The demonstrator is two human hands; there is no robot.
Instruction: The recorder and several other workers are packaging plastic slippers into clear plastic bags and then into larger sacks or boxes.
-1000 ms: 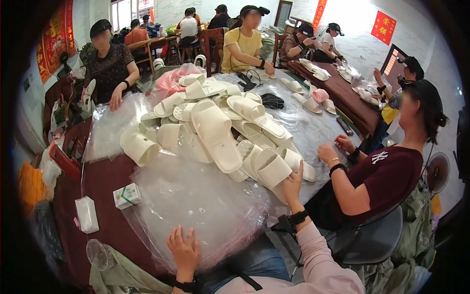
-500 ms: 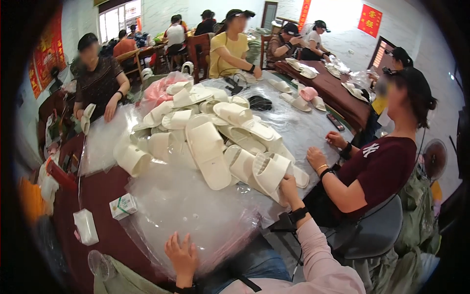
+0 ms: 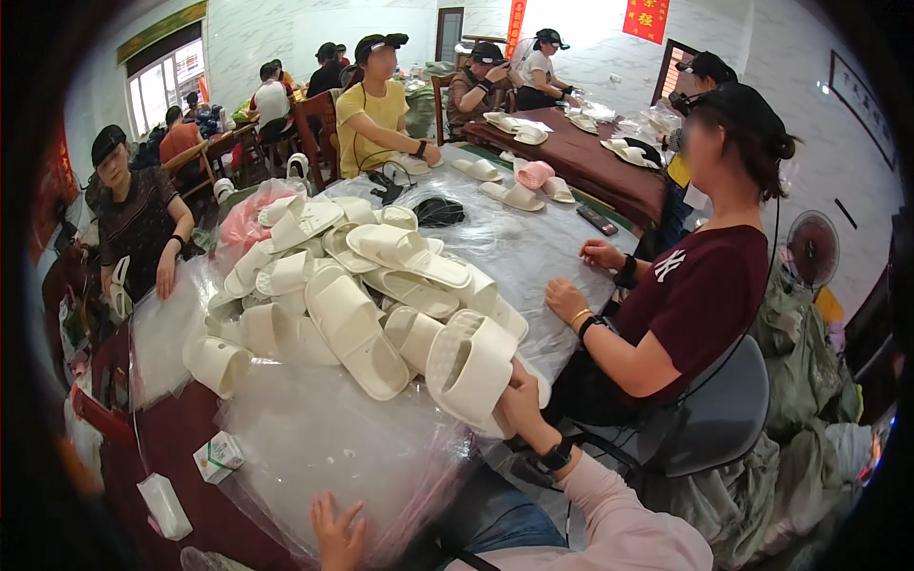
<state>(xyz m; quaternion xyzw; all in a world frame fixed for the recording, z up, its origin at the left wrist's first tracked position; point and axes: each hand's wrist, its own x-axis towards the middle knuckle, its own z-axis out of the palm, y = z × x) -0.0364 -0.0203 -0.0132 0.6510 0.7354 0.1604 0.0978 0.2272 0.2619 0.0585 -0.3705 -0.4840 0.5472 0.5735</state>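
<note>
Gripping a cream slipper [image 3: 468, 369] by its edge, right hand [image 3: 522, 398] fingers closed, left hand [image 3: 337, 533] fingers spread over clear plastic [image 3: 328, 428], slipper pile [image 3: 354, 333] beyond

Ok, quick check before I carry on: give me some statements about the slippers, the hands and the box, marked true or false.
1. The right hand grips a cream slipper. True.
2. The left hand also holds a slipper. False: its fingers are spread at the near edge of the clear plastic.
3. The slipper pile lies beyond the clear plastic. True.
4. The white-and-green box is right of the left hand. False: it is left of it.
</note>
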